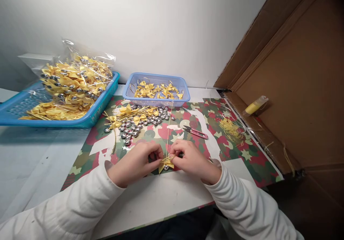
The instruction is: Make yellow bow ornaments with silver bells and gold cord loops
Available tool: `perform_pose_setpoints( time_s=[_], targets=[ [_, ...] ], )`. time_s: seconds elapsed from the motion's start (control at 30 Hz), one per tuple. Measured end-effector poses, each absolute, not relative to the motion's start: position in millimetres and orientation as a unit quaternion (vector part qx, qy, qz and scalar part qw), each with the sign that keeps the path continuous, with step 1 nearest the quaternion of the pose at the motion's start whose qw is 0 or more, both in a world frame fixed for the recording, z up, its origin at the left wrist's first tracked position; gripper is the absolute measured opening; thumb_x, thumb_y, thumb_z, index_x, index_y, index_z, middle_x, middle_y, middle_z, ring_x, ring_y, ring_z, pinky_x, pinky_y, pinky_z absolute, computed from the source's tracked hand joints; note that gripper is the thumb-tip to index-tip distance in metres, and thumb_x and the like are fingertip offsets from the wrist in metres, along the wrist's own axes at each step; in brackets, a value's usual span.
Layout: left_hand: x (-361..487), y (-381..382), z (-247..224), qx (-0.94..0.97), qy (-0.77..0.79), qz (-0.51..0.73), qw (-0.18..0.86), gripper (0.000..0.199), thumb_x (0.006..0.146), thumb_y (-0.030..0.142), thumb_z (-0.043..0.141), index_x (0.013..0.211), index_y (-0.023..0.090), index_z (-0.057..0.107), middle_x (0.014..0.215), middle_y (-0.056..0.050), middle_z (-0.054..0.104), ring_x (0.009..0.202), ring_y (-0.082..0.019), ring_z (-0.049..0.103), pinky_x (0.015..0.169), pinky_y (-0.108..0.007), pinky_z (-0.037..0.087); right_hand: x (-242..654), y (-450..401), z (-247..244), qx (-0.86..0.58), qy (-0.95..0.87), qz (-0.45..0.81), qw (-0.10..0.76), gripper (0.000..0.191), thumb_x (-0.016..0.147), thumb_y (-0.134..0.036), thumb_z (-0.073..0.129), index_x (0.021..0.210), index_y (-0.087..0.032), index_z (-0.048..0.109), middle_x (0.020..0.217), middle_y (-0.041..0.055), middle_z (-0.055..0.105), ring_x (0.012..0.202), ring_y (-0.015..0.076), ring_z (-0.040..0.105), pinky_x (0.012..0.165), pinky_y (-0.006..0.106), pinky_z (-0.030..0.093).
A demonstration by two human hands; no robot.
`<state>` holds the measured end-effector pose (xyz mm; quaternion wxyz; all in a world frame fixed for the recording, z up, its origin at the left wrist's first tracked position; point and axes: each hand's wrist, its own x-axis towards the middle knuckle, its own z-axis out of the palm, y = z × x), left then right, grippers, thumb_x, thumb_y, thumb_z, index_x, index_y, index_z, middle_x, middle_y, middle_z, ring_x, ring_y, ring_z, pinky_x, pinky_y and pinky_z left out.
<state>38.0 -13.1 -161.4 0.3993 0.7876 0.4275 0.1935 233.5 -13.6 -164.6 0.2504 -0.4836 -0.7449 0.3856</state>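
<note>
Between my hands, close to the table's front edge, is a yellow ribbon bow [162,167] with a small silver bell [166,167] at its middle. My left hand [139,161] pinches the gold cord on the bow's left side. Fingers of my right hand [188,158] are closed on the same cord at the right. A thin yellow thread [168,134] runs from the bow up toward the small basket. Beyond my hands lie several loose silver bells [131,129] and a heap of yellow bows with gold cords [127,113]. Pink-handled thread snips [197,132] lie to the right.
A small blue basket [156,104] at the back holds bows. At left, a larger blue basket [92,115] carries a clear bag of belled bows [75,78]. Yellow thread scraps [231,129] lie right, near a yellow tube [255,106] and a cardboard wall [295,71].
</note>
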Motion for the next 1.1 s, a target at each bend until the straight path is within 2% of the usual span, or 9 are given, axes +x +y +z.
perform_pose_setpoints(
  time_s=[0.07, 0.2, 0.4, 0.53, 0.6, 0.67, 0.73, 0.9, 1.1],
  targets=[
    [38.4, -13.9, -162.0, 0.771, 0.434, 0.201, 0.421, 0.017, 0.089, 0.029, 0.054, 0.075, 0.02, 0.056, 0.051, 0.006, 0.056, 0.039, -0.009, 0.049, 0.042, -0.019, 0.035, 234.3, -13.7, -165.5, -0.475, -0.743, 0.399, 0.25, 0.016, 0.068, -0.007, 0.058, 0.055, -0.016, 0.055, 0.072, 0.0002, 0.062, 0.064, 0.0107, 0.052, 0.057, 0.021, 0.038],
    [38.4, -14.2, -161.6, 0.747, 0.45, 0.22, 0.436, 0.019, 0.09, 0.033, 0.053, 0.076, 0.02, 0.056, 0.051, 0.006, 0.058, 0.036, -0.008, 0.049, 0.039, -0.019, 0.035, 234.1, -14.2, -166.3, -0.469, -0.725, 0.426, 0.269, 0.018, 0.074, -0.012, 0.058, 0.057, -0.016, 0.056, 0.061, -0.0017, 0.057, 0.056, 0.0089, 0.047, 0.052, 0.021, 0.035],
    [40.2, -12.9, -158.7, 0.729, 0.449, 0.33, 0.398, 0.023, 0.09, 0.036, 0.057, 0.075, 0.019, 0.059, 0.062, 0.002, 0.062, 0.051, -0.01, 0.055, 0.047, -0.019, 0.043, 233.2, -12.9, -163.5, -0.461, -0.7, 0.4, 0.371, 0.018, 0.078, -0.017, 0.056, 0.06, -0.017, 0.057, 0.064, 0.0009, 0.063, 0.062, 0.012, 0.055, 0.057, 0.023, 0.042],
    [42.9, -14.4, -161.2, 0.666, 0.451, 0.365, 0.469, 0.023, 0.086, 0.04, 0.062, 0.083, 0.018, 0.063, 0.069, -0.001, 0.065, 0.055, -0.012, 0.06, 0.049, -0.022, 0.049, 231.6, -14.6, -162.3, -0.423, -0.717, 0.365, 0.416, 0.018, 0.08, -0.016, 0.055, 0.062, -0.018, 0.056, 0.068, 0.0019, 0.065, 0.066, 0.0131, 0.058, 0.062, 0.025, 0.045],
    [43.8, -15.9, -162.6, 0.629, 0.45, 0.352, 0.527, 0.027, 0.085, 0.045, 0.063, 0.084, 0.017, 0.064, 0.067, -0.001, 0.064, 0.047, -0.012, 0.057, 0.043, -0.023, 0.047, 230.1, -15.9, -162.3, -0.411, -0.727, 0.347, 0.428, 0.02, 0.082, -0.017, 0.055, 0.062, -0.018, 0.055, 0.067, 0.0021, 0.064, 0.065, 0.0133, 0.057, 0.061, 0.025, 0.045],
    [44.4, -17.1, -162.9, 0.601, 0.462, 0.329, 0.564, 0.032, 0.084, 0.048, 0.063, 0.08, 0.017, 0.064, 0.06, 0.0, 0.061, 0.037, -0.009, 0.048, 0.035, -0.022, 0.039, 228.7, -16.9, -162.8, -0.401, -0.734, 0.331, 0.437, 0.022, 0.084, -0.02, 0.056, 0.062, -0.019, 0.053, 0.067, 0.0025, 0.064, 0.066, 0.0136, 0.057, 0.061, 0.025, 0.045],
    [45.1, -17.4, -161.4, 0.577, 0.474, 0.324, 0.581, 0.034, 0.082, 0.049, 0.065, 0.078, 0.016, 0.065, 0.057, 0.001, 0.059, 0.034, -0.008, 0.045, 0.034, -0.021, 0.036, 227.5, -17.4, -163.9, -0.391, -0.741, 0.314, 0.447, 0.021, 0.084, -0.02, 0.056, 0.063, -0.019, 0.053, 0.068, 0.003, 0.064, 0.066, 0.014, 0.058, 0.06, 0.025, 0.046],
    [47.2, -16.3, -155.0, 0.548, 0.465, 0.368, 0.59, 0.031, 0.074, 0.045, 0.074, 0.075, 0.014, 0.072, 0.069, -0.005, 0.07, 0.058, -0.013, 0.061, 0.052, -0.02, 0.05, 225.8, -17.7, -166.5, -0.374, -0.752, 0.277, 0.466, 0.017, 0.081, -0.013, 0.052, 0.065, -0.019, 0.056, 0.071, 0.0035, 0.064, 0.066, 0.0135, 0.06, 0.061, 0.025, 0.048],
    [45.9, -18.0, -160.1, 0.518, 0.478, 0.348, 0.618, 0.036, 0.074, 0.049, 0.073, 0.087, 0.016, 0.073, 0.073, -0.005, 0.07, 0.035, -0.007, 0.046, 0.034, -0.021, 0.038, 225.1, -18.3, -165.8, -0.375, -0.749, 0.257, 0.482, 0.016, 0.08, -0.011, 0.054, 0.066, -0.018, 0.057, 0.074, 0.0042, 0.064, 0.068, 0.0129, 0.061, 0.06, 0.023, 0.049]
  ],
)
